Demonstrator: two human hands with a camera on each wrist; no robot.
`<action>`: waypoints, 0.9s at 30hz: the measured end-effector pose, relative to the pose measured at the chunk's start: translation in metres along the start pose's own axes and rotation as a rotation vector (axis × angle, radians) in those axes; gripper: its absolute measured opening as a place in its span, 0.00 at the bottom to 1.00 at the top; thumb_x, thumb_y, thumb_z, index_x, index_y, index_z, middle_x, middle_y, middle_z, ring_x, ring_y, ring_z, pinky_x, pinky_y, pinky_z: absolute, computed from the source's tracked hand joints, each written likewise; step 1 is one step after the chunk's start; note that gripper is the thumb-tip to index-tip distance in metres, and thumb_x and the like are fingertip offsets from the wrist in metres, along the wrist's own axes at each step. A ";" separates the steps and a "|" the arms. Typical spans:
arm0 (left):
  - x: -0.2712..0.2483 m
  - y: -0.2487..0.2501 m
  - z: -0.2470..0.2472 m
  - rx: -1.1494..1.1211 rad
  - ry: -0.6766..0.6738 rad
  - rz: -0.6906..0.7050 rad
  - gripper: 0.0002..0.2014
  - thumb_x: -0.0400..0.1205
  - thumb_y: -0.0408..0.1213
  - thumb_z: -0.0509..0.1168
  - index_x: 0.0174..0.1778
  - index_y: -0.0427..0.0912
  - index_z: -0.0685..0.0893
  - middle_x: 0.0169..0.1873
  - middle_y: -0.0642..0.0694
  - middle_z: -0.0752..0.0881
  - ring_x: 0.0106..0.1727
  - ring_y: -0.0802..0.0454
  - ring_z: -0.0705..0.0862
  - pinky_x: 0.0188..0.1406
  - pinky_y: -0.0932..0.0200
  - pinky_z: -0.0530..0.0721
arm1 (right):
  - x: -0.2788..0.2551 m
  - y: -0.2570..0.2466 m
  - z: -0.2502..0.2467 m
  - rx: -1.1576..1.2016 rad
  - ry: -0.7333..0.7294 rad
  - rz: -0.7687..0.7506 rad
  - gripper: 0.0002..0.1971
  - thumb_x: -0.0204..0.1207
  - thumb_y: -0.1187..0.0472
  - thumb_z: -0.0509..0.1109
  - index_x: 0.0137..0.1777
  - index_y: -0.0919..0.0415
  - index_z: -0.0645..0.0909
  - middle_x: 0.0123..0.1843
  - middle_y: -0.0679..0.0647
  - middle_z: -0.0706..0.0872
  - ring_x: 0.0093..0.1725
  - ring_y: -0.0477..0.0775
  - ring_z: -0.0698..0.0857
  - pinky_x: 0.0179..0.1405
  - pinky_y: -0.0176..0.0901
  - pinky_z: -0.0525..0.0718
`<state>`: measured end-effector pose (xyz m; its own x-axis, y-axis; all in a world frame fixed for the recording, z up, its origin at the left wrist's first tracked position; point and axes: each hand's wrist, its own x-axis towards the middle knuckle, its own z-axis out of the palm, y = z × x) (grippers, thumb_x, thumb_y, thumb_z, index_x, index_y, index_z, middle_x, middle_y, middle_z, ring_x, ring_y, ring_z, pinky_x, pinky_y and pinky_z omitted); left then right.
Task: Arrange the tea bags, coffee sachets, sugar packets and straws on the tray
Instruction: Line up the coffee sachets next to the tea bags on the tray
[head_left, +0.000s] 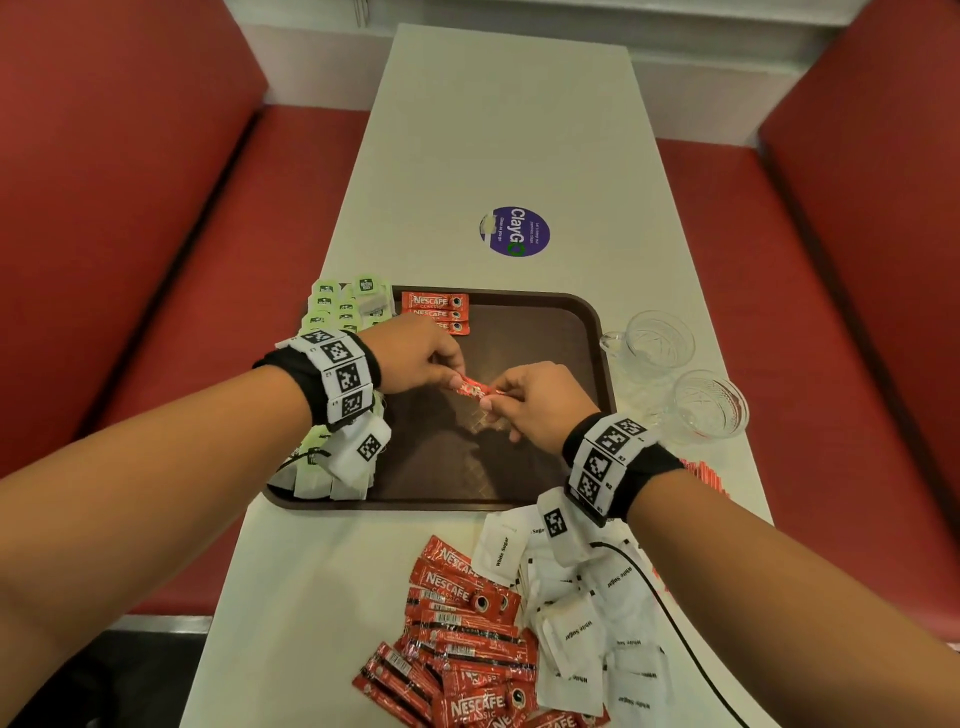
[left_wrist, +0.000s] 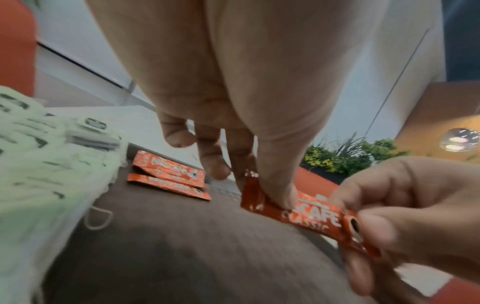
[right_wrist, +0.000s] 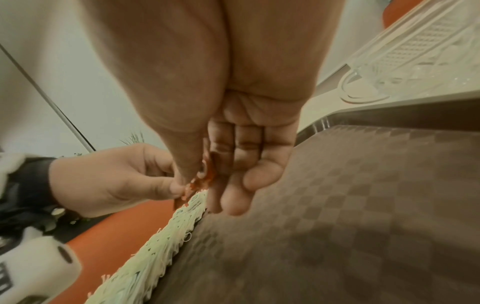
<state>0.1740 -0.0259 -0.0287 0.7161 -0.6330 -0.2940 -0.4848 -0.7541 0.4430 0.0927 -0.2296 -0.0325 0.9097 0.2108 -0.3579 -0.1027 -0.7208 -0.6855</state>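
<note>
- Fingertips of both our hands pinch one red coffee sachet (head_left: 471, 388) — our left hand (head_left: 415, 353) takes its left end between thumb and fingertip, our right hand (head_left: 540, 402) takes its right end.
- From the left wrist we see the left thumb (left_wrist: 279, 185) pressed on the sachet's printed face, while the other left fingers hang loosely curled and hold nothing.
- From the right wrist the sachet is seen edge-on between the right thumb and forefinger; the remaining right fingers (right_wrist: 259, 172) are loosely bent, touching nothing.
- We hold the sachet in the air above the middle of the brown tray (head_left: 545, 322), apart from its textured floor.
- Three more coffee sachets (head_left: 436, 312) lie in an overlapping row at the tray's far edge, left of centre.
- Green-tagged tea bags (head_left: 337, 306) run in a long heap along the tray's left side, spilling over its rim.
- On the white table (head_left: 498, 130), near the tray's close edge, lies a loose pile of coffee sachets (head_left: 462, 639); just right of it — white sugar packets (head_left: 587, 623).
- Two clear glass cups (head_left: 670, 364) stand on the table right of the tray.
- Farther off, a round purple sticker (head_left: 514, 231) sits on the tabletop.
- Red bench seats (head_left: 156, 234) flank the table on both sides.
</note>
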 end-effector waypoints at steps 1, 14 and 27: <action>0.004 -0.004 0.000 0.023 0.032 -0.048 0.04 0.81 0.45 0.72 0.49 0.53 0.91 0.37 0.59 0.87 0.41 0.60 0.83 0.42 0.64 0.74 | 0.000 0.001 0.001 -0.035 -0.007 0.007 0.11 0.80 0.51 0.74 0.60 0.51 0.84 0.44 0.47 0.92 0.37 0.49 0.90 0.49 0.49 0.91; 0.035 -0.028 0.009 0.297 0.040 -0.346 0.06 0.80 0.47 0.72 0.51 0.53 0.89 0.48 0.53 0.88 0.52 0.52 0.84 0.50 0.56 0.82 | -0.019 0.018 0.028 -0.459 -0.442 -0.057 0.12 0.72 0.51 0.81 0.51 0.56 0.92 0.49 0.49 0.92 0.49 0.50 0.89 0.54 0.47 0.88; 0.052 -0.030 0.003 0.312 0.037 -0.353 0.09 0.82 0.37 0.69 0.57 0.50 0.89 0.58 0.45 0.88 0.58 0.44 0.85 0.53 0.55 0.81 | -0.022 0.016 0.038 -0.469 -0.402 -0.034 0.07 0.71 0.53 0.82 0.45 0.54 0.92 0.44 0.47 0.92 0.45 0.49 0.89 0.47 0.43 0.88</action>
<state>0.2241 -0.0369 -0.0599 0.8791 -0.3257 -0.3481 -0.3317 -0.9424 0.0441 0.0560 -0.2204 -0.0598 0.6771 0.4054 -0.6142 0.1950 -0.9036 -0.3815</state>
